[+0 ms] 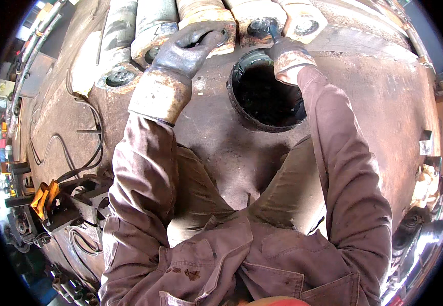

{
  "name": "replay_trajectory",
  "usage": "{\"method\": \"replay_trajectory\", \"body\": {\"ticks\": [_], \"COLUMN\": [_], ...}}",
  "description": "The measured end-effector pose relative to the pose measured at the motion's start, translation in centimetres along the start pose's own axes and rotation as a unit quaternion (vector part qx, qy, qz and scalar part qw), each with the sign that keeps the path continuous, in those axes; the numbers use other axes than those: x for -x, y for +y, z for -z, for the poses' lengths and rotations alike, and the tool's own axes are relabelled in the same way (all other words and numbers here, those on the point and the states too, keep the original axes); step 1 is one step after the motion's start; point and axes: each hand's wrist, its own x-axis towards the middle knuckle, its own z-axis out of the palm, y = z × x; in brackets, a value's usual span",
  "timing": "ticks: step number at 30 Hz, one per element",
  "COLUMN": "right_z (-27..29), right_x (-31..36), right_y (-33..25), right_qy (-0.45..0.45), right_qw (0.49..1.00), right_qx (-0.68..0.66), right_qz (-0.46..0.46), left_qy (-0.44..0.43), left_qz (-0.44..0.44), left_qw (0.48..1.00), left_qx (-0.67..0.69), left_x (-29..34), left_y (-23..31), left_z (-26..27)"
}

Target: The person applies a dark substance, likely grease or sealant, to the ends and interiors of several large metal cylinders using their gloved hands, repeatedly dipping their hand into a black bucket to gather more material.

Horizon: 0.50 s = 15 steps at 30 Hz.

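Note:
A row of thick metal cylinders with blocky, rusty, greasy ends lies at the far side, each visible end having a round bore. My left hand, in a dark-coated work glove with a stained pale cuff, curls over the middle cylinder's end, thumb and finger meeting at its bore. My right hand, gloved the same way, grips a short, narrow, dark blue tool. Its tip points into the bore of the adjacent cylinder end; the tool's kind is hidden. Below the right hand stands a round black bucket with dark contents.
The cylinders rest on a worn brown metal surface, with my legs at its near side. On the left are black cables, dark machine parts and an orange cloth-like piece. A pale plank-like bar runs along the far right.

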Motion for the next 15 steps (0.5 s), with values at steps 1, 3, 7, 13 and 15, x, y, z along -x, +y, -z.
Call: {"method": "replay_trajectory", "body": {"ticks": [1, 3, 7, 13, 15], "right_z": [0.1, 0.5, -9.4, -2.4, -2.0], "right_x": [-0.6, -1.7, -7.9, -5.8, -5.3], "right_y": [-0.7, -1.0, 5.7, 1.4, 3.3], "right_qy": [-0.002, 0.03, 0.043, -0.233, -0.182], "right_qw": [1.0, 0.997, 0.996, 0.967, 0.975], "right_qx": [-0.003, -0.075, -0.071, -0.043, -0.091], "right_qz": [0.007, 0.004, 0.019, -0.092, -0.09], "left_qy": [0.003, 0.003, -0.037, 0.017, 0.009], "left_qz": [0.006, 0.013, -0.036, -0.044, -0.043], "left_qw": [1.0, 1.0, 0.994, 0.991, 0.992], "left_qx": [-0.004, 0.025, -0.096, -0.129, -0.117], "left_x": [0.1, -0.1, -1.9, -0.6, -1.0], "left_y": [-0.8, 0.0, 0.8, -0.8, -0.9], "left_z": [0.6, 1.0, -2.3, -1.6, -1.5]}}
